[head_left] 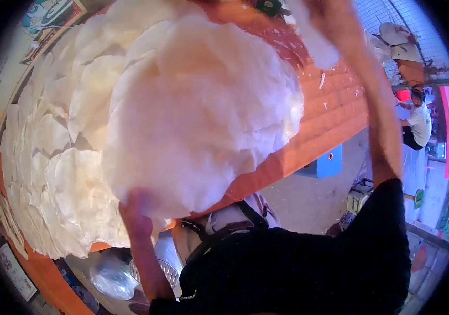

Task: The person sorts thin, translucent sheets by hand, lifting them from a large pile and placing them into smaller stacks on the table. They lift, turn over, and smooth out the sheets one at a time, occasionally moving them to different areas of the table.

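A black shirt (298, 268) fills the near side of my head view. Past it lies a pale round sheet (198, 121), spread in the middle over others like it. I judge it light, thin and limp, likely to tear or crease, so I would take it by the rim with flat fingers and support on both sides. The left hand (138, 210) touches its near left rim; blur keeps me from telling whether it pinches. The right hand (329, 18) reaches to the far side beside a pale piece (316, 44); I cannot tell its grip either. Overlapping sheets (72, 210) crowd the left, leaving little slack there. On the right, the orange table (335, 113) shows a broad strip with white scraps; its near edge slants away to the right. Past that edge stand a blue box (329, 161) and, farther right, a person (420, 123).
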{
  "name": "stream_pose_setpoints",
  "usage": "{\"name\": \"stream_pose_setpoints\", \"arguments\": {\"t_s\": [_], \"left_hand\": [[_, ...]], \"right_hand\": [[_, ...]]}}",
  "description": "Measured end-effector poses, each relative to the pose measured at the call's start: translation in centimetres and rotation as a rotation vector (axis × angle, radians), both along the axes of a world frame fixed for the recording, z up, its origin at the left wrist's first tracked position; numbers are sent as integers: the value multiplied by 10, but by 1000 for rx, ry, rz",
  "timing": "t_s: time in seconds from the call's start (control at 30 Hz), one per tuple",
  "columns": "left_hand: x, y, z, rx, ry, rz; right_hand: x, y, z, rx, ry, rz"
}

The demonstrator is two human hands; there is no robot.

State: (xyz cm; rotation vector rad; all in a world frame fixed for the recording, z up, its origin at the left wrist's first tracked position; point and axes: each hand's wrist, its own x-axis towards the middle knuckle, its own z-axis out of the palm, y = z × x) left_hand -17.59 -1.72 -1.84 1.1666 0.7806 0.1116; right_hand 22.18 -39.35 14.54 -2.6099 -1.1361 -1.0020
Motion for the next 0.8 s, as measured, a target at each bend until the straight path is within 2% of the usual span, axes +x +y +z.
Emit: {"name": "stream_pose_setpoints", "arguments": {"t_s": [0.03, 0.07, 0.1, 0.13, 0.17, 0.2, 0.23, 0.3, 0.37, 0.4, 0.47, 0.57, 0.63, 0.7, 0.8], "left_hand": [[4, 1, 6, 31, -4, 127], [6, 4, 21, 28, -58, 104], [11, 7, 41, 28, -112, 81], [15, 10, 56, 27, -55, 209], [18, 12, 69, 26, 2, 338], [21, 25, 79, 99, 30, 260], [36, 19, 105, 138, -65, 206], [79, -10, 144, 357, -191, 154], [98, 5, 143, 1063, -645, -323], [118, -3, 154, 1187, -733, -350], [149, -22, 184, 1117, -811, -276], [177, -51, 213, 522, -758, 27], [184, -54, 209, 294, -631, 168], [181, -44, 167, 225, -423, 242], [159, -11, 56, 39, -229, -94]], "right_hand": [[-36, 28, -13, -112, 164, -105], [-69, 52, -27, -222, 333, -209], [-72, 54, -70, -411, 269, -84], [-96, 66, -98, -483, 571, -179], [-118, 50, -150, -106, 614, 105], [-144, 55, -151, -223, 866, -6], [-158, 54, -158, -195, 939, 14], [-178, 54, -173, -17, 826, -3], [-192, 60, -181, -8, 812, -56], [-197, 63, -185, -2, 804, -78], [-206, 61, -197, -2, 752, -99], [-211, 54, -211, 12, 719, -108], [-211, 54, -214, 15, 704, -110], [-213, 56, -217, 5, 692, -132], [-213, 55, -218, 5, 656, -119]]}}
